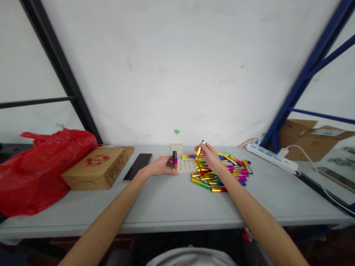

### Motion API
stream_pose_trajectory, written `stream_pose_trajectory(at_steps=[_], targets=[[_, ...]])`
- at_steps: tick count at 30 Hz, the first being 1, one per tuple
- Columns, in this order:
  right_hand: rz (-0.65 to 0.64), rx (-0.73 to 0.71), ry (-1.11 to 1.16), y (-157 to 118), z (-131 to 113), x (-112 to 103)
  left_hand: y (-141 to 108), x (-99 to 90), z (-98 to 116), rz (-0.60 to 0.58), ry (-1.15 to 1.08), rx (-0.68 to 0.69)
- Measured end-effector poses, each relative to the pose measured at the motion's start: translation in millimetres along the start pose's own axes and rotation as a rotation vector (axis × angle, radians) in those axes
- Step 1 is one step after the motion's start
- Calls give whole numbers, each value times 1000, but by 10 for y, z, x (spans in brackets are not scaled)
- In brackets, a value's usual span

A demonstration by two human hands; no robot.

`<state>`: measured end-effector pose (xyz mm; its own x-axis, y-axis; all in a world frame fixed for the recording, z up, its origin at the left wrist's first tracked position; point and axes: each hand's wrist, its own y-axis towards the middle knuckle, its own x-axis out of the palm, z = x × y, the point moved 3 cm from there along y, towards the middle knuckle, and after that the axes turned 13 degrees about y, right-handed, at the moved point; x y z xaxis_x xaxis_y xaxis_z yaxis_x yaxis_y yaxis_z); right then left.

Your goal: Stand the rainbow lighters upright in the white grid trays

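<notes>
My left hand [163, 166] is beside a white tray with round holes [188, 166], its fingers around the left end and against an upright purple and orange lighter [175, 161]. My right hand [210, 154] pinches a gold lighter [199, 150] with a silver top, held tilted above the left part of a pile of shiny coloured lighters [213, 180]. The pile lies right of the tray, partly hidden by my right hand and forearm. Behind the near tray lies a second white tray [176, 148].
Left on the table [172, 210] are a black phone [138, 166], a cardboard box [95, 166] and a red plastic bag [41, 170]. At the right lie a white power strip [271, 156] with a cable and an open carton [313, 142]. A white wall stands behind.
</notes>
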<state>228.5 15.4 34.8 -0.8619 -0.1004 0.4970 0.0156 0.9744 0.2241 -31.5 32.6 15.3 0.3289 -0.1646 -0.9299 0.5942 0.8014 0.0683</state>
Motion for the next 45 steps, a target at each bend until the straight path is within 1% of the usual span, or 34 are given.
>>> stream_pose_trajectory(at_steps=[2, 4, 7, 9, 11, 15, 17, 21, 27, 32, 36, 41, 45], targets=[[-23, 57, 48, -50, 36, 86, -6, -7, 9, 4, 4, 0], [-70, 78, 41, -87, 66, 161, -7, -8, 7, 6, 6, 0], [-125, 82, -37, -115, 112, 220, -1, 4, -10, 3, 13, 0], [-136, 78, -146, -119, 146, 224, 3, 12, -20, 0, 17, 6], [-122, 29, -318, -114, 168, 210, 5, 16, -22, -3, 9, 13], [-50, -144, -669, -118, 170, 202, 2, 11, -13, -3, -11, 17], [-32, -177, -766, -130, 173, 218, 0, 5, -5, -1, -9, 18], [-22, -213, -885, -157, 180, 258, -3, -1, -2, 5, 28, 7], [-52, -280, -930, -171, 188, 299, -5, 2, -5, 7, 32, 11], [-80, -327, -941, -204, 149, 343, -15, -12, 21, 0, -10, 25], [-120, -330, -936, -239, 139, 366, -11, -10, 26, 1, -17, 29], [-87, -311, -932, -215, 160, 328, 0, 4, 1, 8, -16, 16], [-67, -322, -938, -193, 154, 307, 4, -7, -38, -24, -28, 21]])
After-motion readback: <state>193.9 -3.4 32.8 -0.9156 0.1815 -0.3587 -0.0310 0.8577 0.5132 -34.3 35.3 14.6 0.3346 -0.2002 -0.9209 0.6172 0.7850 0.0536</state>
